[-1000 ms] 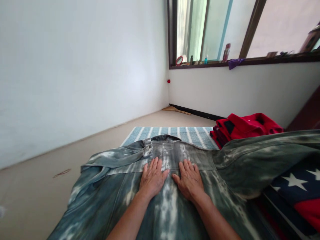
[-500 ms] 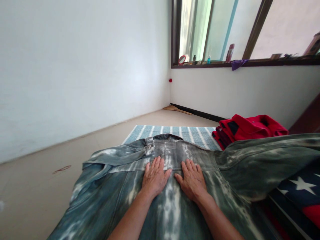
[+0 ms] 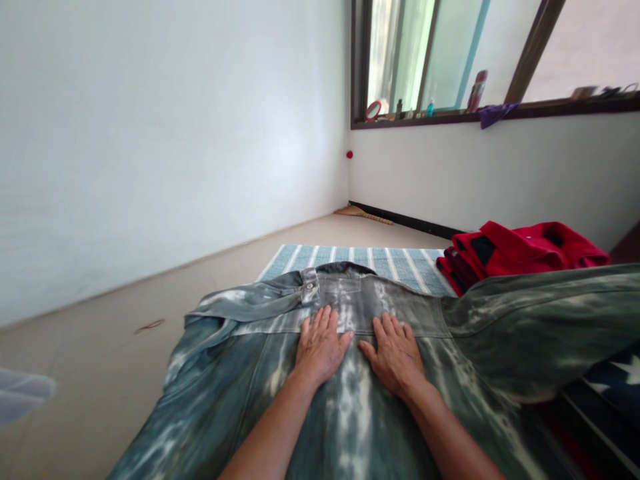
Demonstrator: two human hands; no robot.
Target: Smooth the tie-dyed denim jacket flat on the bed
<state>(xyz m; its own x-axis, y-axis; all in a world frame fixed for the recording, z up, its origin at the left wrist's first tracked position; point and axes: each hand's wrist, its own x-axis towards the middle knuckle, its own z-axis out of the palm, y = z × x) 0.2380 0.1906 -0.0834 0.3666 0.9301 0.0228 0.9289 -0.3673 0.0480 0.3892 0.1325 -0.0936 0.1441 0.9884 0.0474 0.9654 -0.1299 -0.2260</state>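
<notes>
A grey-green tie-dyed denim jacket (image 3: 345, 400) lies spread with its back panel up and its collar at the far end. Its left-side sleeve (image 3: 260, 303) is folded inward across the upper back, the buttoned cuff near the collar. The other sleeve (image 3: 540, 320) stretches out to the right. Flat on the jacket, just below the collar, rests my left hand (image 3: 323, 343), fingers extended. My right hand (image 3: 396, 350) presses flat beside it, a narrow gap between the two thumbs. Neither hand grips the cloth.
Under the jacket is a blue-white striped cloth (image 3: 365, 257). Folded red clothes (image 3: 530, 250) are stacked at the right, and star-patterned dark cloth (image 3: 615, 383) lies nearer. A thin reddish loop (image 3: 150, 326) and something whitish (image 3: 25, 395) are on the left. Small items line the window sill (image 3: 450, 117).
The view has shifted slightly, so everything sits a little further right. Both hands keep the same flat place on the jacket. The whitish thing at the left edge now shows more.
</notes>
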